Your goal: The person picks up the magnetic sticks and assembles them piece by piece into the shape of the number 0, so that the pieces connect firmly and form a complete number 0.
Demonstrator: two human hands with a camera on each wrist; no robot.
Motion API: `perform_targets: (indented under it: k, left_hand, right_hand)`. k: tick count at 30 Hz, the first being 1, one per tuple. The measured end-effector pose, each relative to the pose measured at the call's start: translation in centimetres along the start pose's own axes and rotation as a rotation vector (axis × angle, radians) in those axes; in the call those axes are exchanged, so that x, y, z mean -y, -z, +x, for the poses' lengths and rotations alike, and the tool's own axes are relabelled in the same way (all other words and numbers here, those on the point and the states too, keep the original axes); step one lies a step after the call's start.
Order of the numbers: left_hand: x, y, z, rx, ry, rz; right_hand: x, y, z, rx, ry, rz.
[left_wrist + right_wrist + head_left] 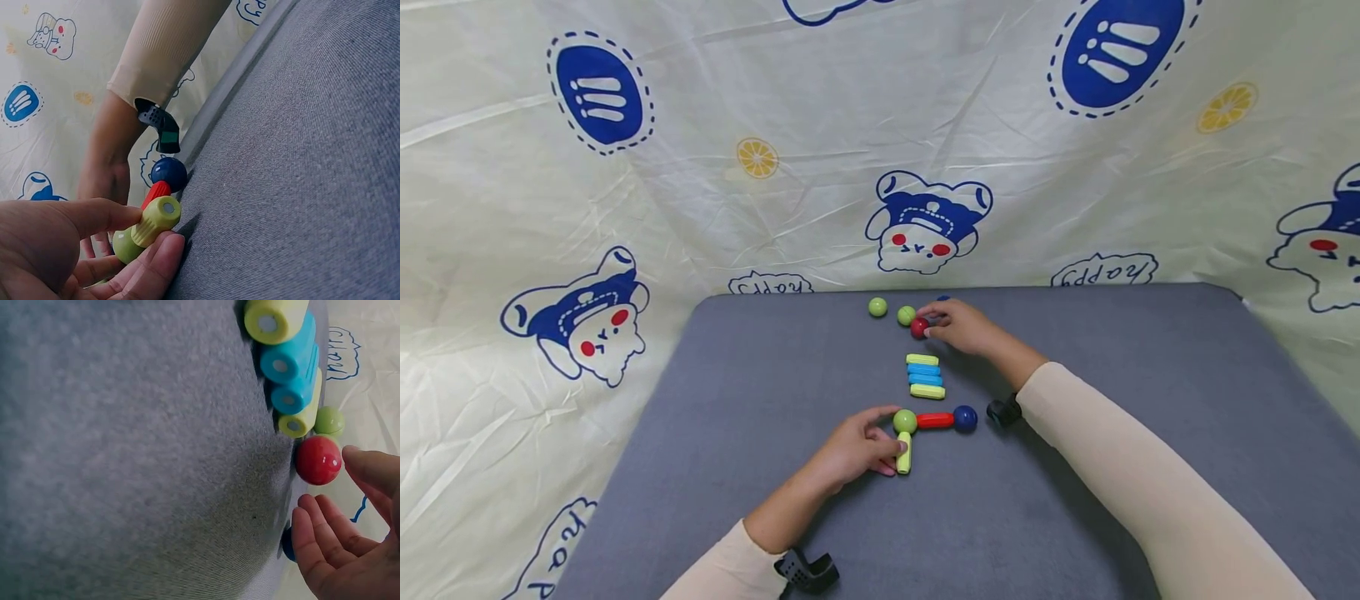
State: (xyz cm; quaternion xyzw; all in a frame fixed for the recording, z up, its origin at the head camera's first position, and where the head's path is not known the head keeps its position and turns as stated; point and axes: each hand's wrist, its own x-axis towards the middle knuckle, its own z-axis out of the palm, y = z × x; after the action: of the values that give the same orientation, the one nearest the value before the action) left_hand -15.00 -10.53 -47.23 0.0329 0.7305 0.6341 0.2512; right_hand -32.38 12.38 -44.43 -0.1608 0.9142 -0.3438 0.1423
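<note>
My left hand [855, 450] pinches a yellow-green rod [156, 222] between thumb and fingers. That rod joins a green ball [905, 421], from which a red rod [935, 421] runs right to a dark blue ball [966, 418]. At the far side, my right hand [964, 327] is beside a red ball [319, 460]. In the right wrist view its thumb and fingers are spread apart near that ball, not closed round it; whether a fingertip touches it I cannot tell. Another blue ball [289, 544] is partly hidden behind the right fingers.
Two green balls, one on the left [877, 307] and one beside the red ball [906, 316], lie near the table's back edge. Yellow-green rods [927, 391] and blue rods [924, 380] lie side by side mid-table. A patterned sheet [820, 217] hangs behind the grey table [760, 375].
</note>
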Motion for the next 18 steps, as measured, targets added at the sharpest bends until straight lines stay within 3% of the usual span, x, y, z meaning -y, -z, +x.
perform_targets:
  k: [8,18]
  left_hand:
    - [0.18,0.09,0.23,0.0,0.009,0.003]
    - [0.23,-0.02,0.32,-0.002,0.013,-0.006]
  right_hand:
    - [0.16,-0.29,0.54,0.012,-0.074,-0.062]
    - [-0.77,-0.13,-0.34,-0.019,-0.099,-0.018]
